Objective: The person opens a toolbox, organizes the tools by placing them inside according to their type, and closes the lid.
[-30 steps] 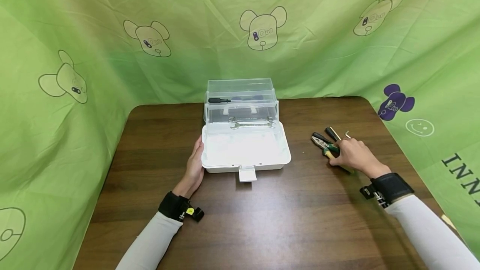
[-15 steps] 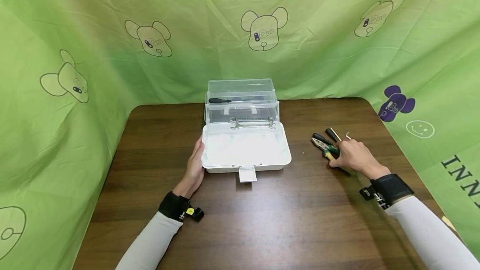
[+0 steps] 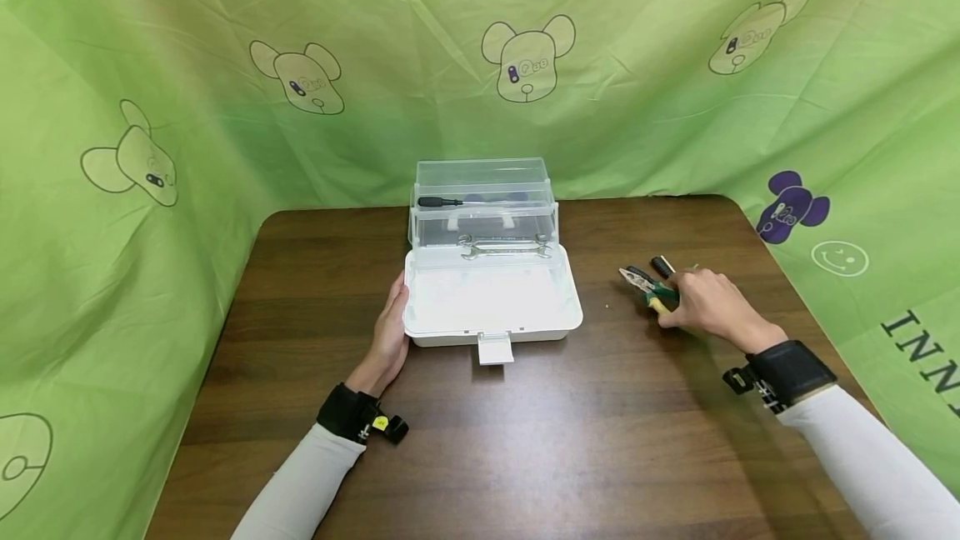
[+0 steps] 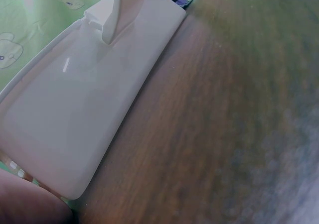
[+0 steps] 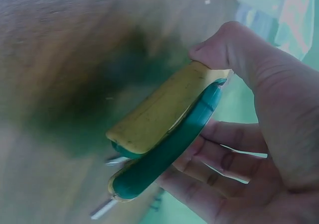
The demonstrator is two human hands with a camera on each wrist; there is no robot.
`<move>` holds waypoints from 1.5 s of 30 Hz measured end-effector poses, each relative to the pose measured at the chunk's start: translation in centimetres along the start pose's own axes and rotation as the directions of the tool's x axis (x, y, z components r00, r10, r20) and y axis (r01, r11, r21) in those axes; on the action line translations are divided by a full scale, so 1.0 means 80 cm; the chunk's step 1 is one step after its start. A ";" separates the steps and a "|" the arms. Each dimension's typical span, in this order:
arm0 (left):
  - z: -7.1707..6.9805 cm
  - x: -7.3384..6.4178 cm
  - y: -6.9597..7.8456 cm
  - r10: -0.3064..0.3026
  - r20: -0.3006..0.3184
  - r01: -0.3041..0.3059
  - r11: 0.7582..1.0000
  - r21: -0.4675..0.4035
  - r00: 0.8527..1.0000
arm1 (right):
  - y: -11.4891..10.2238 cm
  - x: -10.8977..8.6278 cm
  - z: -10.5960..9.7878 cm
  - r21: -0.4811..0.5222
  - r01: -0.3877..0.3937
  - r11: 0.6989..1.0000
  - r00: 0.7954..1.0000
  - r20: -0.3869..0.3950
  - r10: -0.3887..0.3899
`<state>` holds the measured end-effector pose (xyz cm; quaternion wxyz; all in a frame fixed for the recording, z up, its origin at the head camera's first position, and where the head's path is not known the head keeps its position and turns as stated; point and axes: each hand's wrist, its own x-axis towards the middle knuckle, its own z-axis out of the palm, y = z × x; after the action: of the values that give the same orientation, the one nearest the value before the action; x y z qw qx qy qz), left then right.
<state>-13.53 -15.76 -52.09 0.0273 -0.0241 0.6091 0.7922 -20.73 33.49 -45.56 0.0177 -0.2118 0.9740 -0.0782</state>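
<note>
My right hand [image 3: 708,304] grips a pair of pliers [image 3: 649,295] with green and yellow handles, at the right of the table. In the right wrist view the thumb lies on the yellow side of the handles [image 5: 167,152] and the fingers pass behind the green side; a blurred shadow falls on the table beyond. My left hand [image 3: 389,338] holds the left side of a white toolbox [image 3: 491,298], whose clear lid and trays stand raised. Two wrenches [image 3: 506,251] lie in the lower tray, a black-handled screwdriver [image 3: 439,202] in the upper one.
Close beyond the right hand lies another black-handled tool [image 3: 662,266], partly hidden by the fingers. The toolbox's latch [image 3: 495,348] hangs out over its front edge. A green printed curtain [image 3: 375,123] surrounds the wooden table [image 3: 480,457].
The pliers have shifted slightly left and up in the head view, tilting with my right hand's grip. My left hand and the toolbox stay still.
</note>
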 end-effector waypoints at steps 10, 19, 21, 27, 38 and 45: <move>-0.001 0.002 -0.001 -0.031 -0.020 0.031 1.000 -0.002 0.999 | -0.042 0.012 -0.036 -0.049 0.134 0.990 0.989 -0.055 -0.137; 0.000 0.003 -0.003 -0.022 -0.030 0.022 1.000 -0.012 0.999 | -0.086 0.020 -0.067 -0.110 0.227 0.968 0.969 -0.078 -0.236; 0.001 0.003 -0.002 -0.022 -0.031 0.021 1.000 -0.013 0.999 | -0.095 0.022 -0.073 -0.117 0.249 0.961 0.963 -0.074 -0.259; 0.001 0.002 -0.001 -0.040 -0.029 0.040 0.999 -0.009 0.999 | -0.123 0.029 -0.087 -0.138 0.336 0.932 0.939 -0.036 -0.343; -0.001 0.001 0.000 -0.031 -0.020 0.030 1.000 -0.002 0.999 | -0.178 0.054 -0.094 -0.185 0.477 0.859 0.875 0.007 -0.485; 0.000 0.001 -0.002 -0.025 -0.025 0.025 1.000 -0.003 0.999 | -0.210 0.071 -0.086 -0.203 0.537 0.819 0.840 0.034 -0.542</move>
<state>-13.57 -15.75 -52.27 0.0297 -0.0416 0.6081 0.7922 -19.49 17.04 -36.08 -0.0394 -0.4783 0.8772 0.0178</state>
